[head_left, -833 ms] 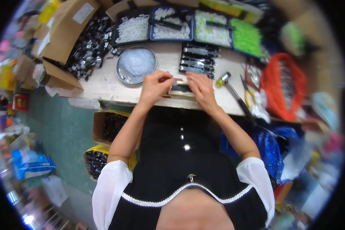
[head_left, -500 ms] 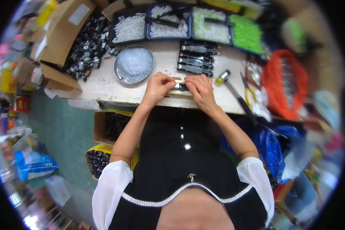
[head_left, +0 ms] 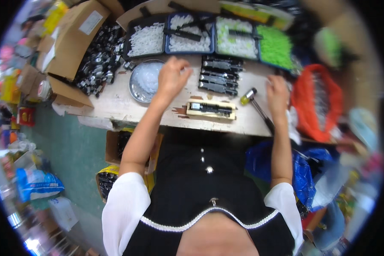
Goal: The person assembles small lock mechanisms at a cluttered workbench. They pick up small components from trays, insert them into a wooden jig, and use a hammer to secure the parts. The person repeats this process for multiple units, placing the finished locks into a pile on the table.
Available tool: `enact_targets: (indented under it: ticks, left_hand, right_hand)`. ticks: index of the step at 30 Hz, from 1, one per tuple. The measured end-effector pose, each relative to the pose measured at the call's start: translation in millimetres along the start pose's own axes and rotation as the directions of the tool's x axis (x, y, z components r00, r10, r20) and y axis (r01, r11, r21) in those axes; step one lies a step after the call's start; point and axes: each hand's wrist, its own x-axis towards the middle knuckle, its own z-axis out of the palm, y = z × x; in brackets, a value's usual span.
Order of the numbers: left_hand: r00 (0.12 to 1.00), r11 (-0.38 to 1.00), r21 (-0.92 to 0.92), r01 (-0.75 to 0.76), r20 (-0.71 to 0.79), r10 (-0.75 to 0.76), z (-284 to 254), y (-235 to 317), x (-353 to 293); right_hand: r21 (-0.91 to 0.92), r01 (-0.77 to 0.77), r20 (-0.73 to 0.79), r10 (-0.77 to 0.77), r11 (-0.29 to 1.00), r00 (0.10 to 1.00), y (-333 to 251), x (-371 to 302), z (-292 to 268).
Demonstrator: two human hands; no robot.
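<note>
A cream block-like holder (head_left: 193, 112) lies near the table's front edge. In it sits a long black part (head_left: 211, 108) with a silvery left end, touched by neither hand. My left hand (head_left: 171, 80) is raised above the table beside a round metal bowl (head_left: 135, 91) of whitish translucent material. Its thumb and forefinger stand apart with nothing visible between them. My right hand (head_left: 278, 94) reaches over the right side, close to a hammer (head_left: 248, 96) with a yellowish face. Its fingers are bent and smeared, hiding whatever lies beneath them.
Several black assemblies (head_left: 219, 77) lie in a row beyond the holder. Trays of white pieces (head_left: 146, 40) and green pieces (head_left: 274, 46) line the back. A cardboard box (head_left: 74, 42) and a heap of black-and-silver parts (head_left: 100, 59) occupy the left, a red bag (head_left: 301, 102) the right.
Both hands have come off the holder and the black part, which stay on the table. My left hand has moved up toward the bowl, my right hand rightward past the hammer, covering the yellow-handled pliers.
</note>
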Motion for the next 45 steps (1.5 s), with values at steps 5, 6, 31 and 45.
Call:
enact_targets:
  ticks: [5,6,31,45]
  left_hand:
    - [0.993,0.937,0.339,0.091,0.039,-0.11,10.5,-6.8,80.2]
    - [0.986,0.92,0.382,0.089,0.097,-0.136,14.8,-6.8,90.5]
    - [0.968,0.988,-0.026,0.155,0.206,-0.146,12.6,-38.1,132.0]
    - [0.911,0.287,-0.868,0.405,0.358,-0.204,-4.9,16.5,50.6]
  right_hand:
    - [-0.524,-0.178,0.189,0.317,0.833,0.93,87.8,15.1,-23.3]
    - [-0.561,-0.188,0.226,0.367,0.806,0.902,93.5,14.9,-19.6]
    - [-0.373,-0.189,0.207,0.28,0.908,0.938,104.9,11.7,-11.5]
    - [0.308,-0.322,0.11,0.303,0.895,0.947,68.1,13.3,-17.1]
